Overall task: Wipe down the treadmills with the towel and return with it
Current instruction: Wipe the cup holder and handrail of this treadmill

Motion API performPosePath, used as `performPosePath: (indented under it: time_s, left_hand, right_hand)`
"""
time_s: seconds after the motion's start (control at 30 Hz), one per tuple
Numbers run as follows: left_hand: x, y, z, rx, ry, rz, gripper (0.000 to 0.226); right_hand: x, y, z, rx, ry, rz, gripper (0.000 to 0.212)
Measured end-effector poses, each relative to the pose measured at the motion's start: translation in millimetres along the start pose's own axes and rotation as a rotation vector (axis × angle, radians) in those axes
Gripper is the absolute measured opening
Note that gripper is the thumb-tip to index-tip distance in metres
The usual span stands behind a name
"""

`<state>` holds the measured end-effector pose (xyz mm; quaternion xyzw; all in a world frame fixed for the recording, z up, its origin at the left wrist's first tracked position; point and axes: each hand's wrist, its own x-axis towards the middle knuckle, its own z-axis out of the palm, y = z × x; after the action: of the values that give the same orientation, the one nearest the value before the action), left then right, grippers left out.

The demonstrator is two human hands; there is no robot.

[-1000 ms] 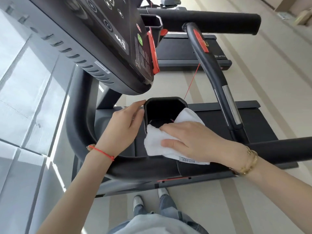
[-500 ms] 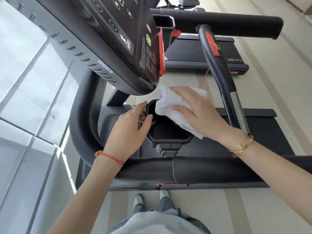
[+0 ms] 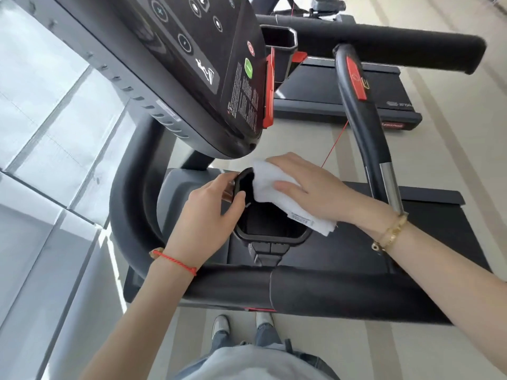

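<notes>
At the near treadmill [image 3: 343, 292], under the tilted console [image 3: 192, 64], both hands work at the black cup holder [image 3: 274, 229]. Left hand [image 3: 208, 215] grips the holder's left rim, thumb curled over the edge, fingers behind it. Right hand [image 3: 310, 187] lies with fingers straight and spread, pressing the white towel [image 3: 270, 187] flat against the holder's far rim; the towel's tagged corner hangs loose off the right side. Risks, as judged: the towel is only pressed, not gripped, so a quick sweep could let it slide free and drop into the holder or onto the belt below. The red safety cord [image 3: 336, 142] runs just beyond the right hand; a wide stroke could snag it. The console's lower edge sits near above the knuckles, so a lifted hand may knock it. Count: two treadmills in view, the second [image 3: 343, 89] beyond, apparently not yet reached; one towel; two cup holders, the other [image 3: 278, 46] beside the console; one red string bracelet [image 3: 175, 261], one gold bracelet [image 3: 389, 234]; two shoes.
</notes>
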<state>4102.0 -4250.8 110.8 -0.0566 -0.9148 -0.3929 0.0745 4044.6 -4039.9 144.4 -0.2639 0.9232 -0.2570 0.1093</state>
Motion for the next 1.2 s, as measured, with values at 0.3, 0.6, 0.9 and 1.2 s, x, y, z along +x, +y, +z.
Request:
performPosePath:
  time_s: [0.3,0.6,0.9,1.2]
  left_hand:
    - [-1,2,-2,0.009,-0.001,-0.005,0.036]
    - [-2,4,-3,0.010,0.001,-0.019,0.037]
    - [-1,2,-2,-0.016,-0.005,-0.013,0.037]
    - [-2,0,0,0.011,-0.014,0.001,0.039]
  right_hand:
    - [-5,6,6,0.013,0.063,0.016,0.040]
    - [22,-8,2,-0.086,-0.042,-0.049,0.038]
    - [-51,-23,45,0.347,0.272,0.267,0.065]
    - [-15,-10,16,0.324,0.184,0.309,0.049]
